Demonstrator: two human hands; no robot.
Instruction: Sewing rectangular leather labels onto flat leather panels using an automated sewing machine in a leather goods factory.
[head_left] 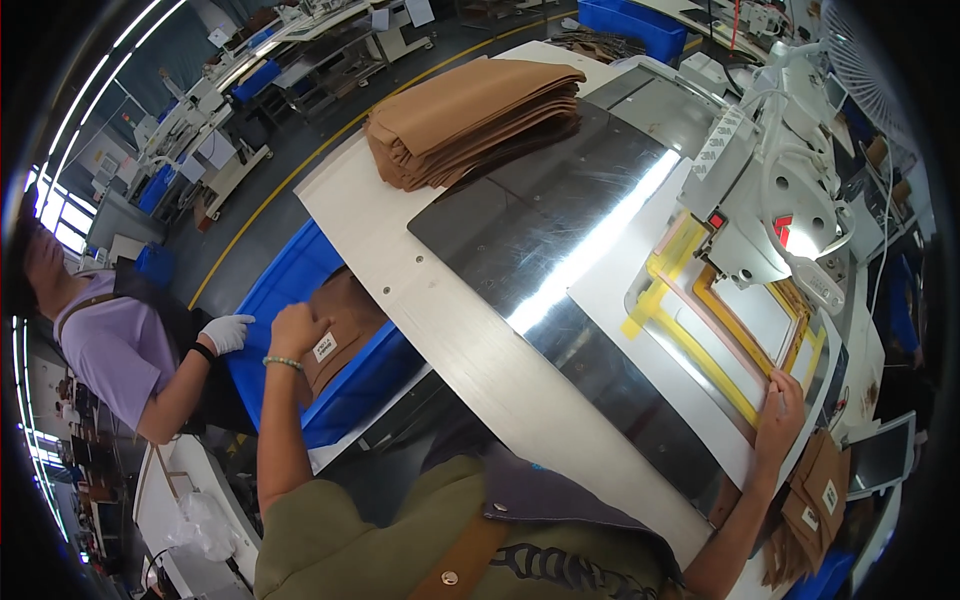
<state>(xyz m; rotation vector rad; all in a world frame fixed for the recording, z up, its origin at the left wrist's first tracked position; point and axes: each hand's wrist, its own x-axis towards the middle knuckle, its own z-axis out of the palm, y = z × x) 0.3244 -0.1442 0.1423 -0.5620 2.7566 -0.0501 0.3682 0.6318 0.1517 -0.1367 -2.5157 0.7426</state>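
Note:
My left hand [297,333], with a beaded bracelet at its wrist, reaches over the blue bin [345,405] on the left. Its fingers are curled at the edge of a brown fabric piece [345,350] bearing a white label; the fingertips are partly hidden. My right hand [780,415] is closed at the near corner of a yellow-edged frame [745,325] under the sewing machine head [765,210]. White material shows inside the frame. A white sheet [625,275] lies beneath and beside it on the dark shiny plate [540,190].
A stack of folded brown fabric [470,115] rests at the table's far end. More labelled brown pieces [810,505] hang at the lower right. On the left, a person with a white-gloved hand [228,333] stands against the bin. The pale table edge [430,310] runs between bin and machine.

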